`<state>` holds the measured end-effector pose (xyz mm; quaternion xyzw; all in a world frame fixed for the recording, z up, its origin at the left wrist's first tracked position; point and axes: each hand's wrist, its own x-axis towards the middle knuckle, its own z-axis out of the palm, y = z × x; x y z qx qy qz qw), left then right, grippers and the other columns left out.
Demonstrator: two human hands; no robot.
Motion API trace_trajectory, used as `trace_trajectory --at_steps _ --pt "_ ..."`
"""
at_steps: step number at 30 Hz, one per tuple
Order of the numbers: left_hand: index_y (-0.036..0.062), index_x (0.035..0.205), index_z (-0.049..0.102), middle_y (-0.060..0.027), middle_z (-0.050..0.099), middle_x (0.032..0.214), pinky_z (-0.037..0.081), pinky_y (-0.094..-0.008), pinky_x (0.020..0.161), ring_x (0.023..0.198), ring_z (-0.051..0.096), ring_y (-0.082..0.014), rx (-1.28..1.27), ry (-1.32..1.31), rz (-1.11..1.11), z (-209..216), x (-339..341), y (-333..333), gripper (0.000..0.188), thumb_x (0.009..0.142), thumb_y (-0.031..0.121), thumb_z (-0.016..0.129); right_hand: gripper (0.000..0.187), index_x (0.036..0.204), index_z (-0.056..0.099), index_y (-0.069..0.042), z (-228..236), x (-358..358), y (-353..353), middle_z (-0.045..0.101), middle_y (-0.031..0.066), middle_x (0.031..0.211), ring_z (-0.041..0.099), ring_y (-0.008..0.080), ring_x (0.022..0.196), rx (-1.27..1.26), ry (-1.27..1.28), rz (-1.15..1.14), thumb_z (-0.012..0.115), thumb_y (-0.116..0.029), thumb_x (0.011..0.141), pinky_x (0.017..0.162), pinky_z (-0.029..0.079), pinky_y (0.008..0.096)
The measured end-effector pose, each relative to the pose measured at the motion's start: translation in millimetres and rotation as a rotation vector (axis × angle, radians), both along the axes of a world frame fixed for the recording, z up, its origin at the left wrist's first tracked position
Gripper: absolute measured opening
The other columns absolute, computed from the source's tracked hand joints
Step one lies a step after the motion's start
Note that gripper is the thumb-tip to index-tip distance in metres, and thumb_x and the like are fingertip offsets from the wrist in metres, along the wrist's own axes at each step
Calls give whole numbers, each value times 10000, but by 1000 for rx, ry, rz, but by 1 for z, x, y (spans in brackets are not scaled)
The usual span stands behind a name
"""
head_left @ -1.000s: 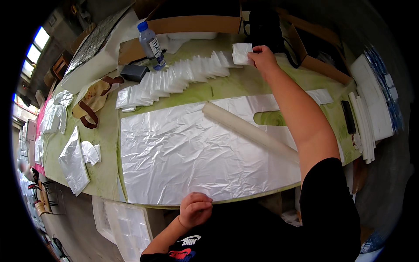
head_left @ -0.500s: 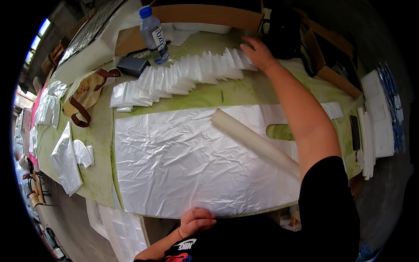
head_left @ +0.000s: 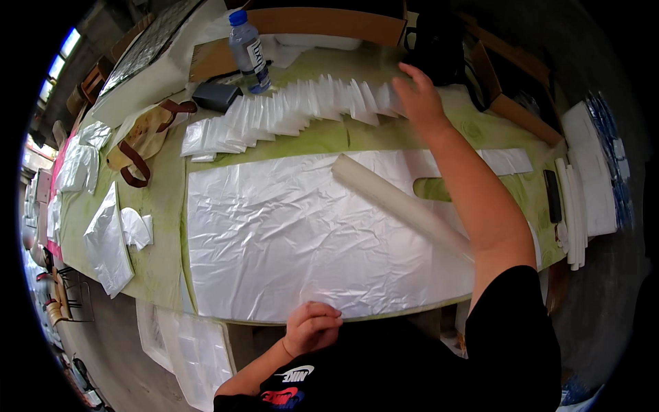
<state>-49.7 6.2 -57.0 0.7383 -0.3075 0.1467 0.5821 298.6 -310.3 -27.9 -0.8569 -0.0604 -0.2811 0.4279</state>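
A large flat white plastic bag point(head_left: 274, 240) with a handle cutout lies spread over the table in front of me. Slantwise across its right part rests a pale tube or roll point(head_left: 391, 202). Behind it, an overlapping row of folded clear plastic packets point(head_left: 274, 113) runs from left to right. My right hand point(head_left: 422, 99) reaches to the row's right end, fingers stretched and apart, touching or just over the last packet. At the table's front edge, my left hand point(head_left: 312, 326) is curled closed beside the bag's near edge, with nothing visible in it.
A water bottle point(head_left: 249, 55) and a dark box point(head_left: 217, 97) stand behind the row. A small cloth bag point(head_left: 141, 141) with brown handles lies left. Cardboard boxes point(head_left: 329, 26) line the back; a black bag point(head_left: 436, 51) sits far right. White foam strips point(head_left: 571, 213) edge the right side.
My right hand has lifted slightly off the right end of the packet row, its fingers spreading. The left hand stays at the table edge. The whole view has shifted a little.
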Motion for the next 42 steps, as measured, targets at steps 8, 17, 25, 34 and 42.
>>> trace_trajectory --at_steps 8,17,25,34,42 --pt "72 955 668 -101 682 959 552 -346 696 819 671 -271 104 -10 -3 11 -1 -7 267 735 -77 692 460 1293 612 -86 38 -277 -52 577 154 1220 576 339 1082 -523 263 -29 692 -181 850 978 471 412" --pt "69 1219 626 -189 512 1400 402 -449 1092 1311 486 -383 177 166 -70 55 7 -64 424 811 40 738 626 1423 511 -121 44 -422 -16 574 177 1104 605 335 994 -171 629 11 707 -157 830 873 509 396" --pt "68 1427 523 -226 286 1594 255 -533 1191 1482 222 -465 699 -3 -163 39 20 -142 659 875 363 729 665 1444 469 -64 21 -442 13 568 203 1163 581 344 1056 132 555 116 722 -167 838 921 490 398" --pt "95 1290 627 -202 451 1484 294 -537 1152 1393 364 -448 738 -146 2 50 21 -140 509 799 191 719 616 1409 508 -97 9 -446 12 567 181 1111 607 345 991 197 470 169 743 -244 858 866 510 406" --pt "61 1126 686 -123 670 1125 534 -385 888 1017 663 -294 742 53 -343 70 33 -223 357 823 237 754 343 1216 638 -35 -25 -478 -1 596 69 973 579 129 772 579 489 22 711 -155 904 721 505 273"
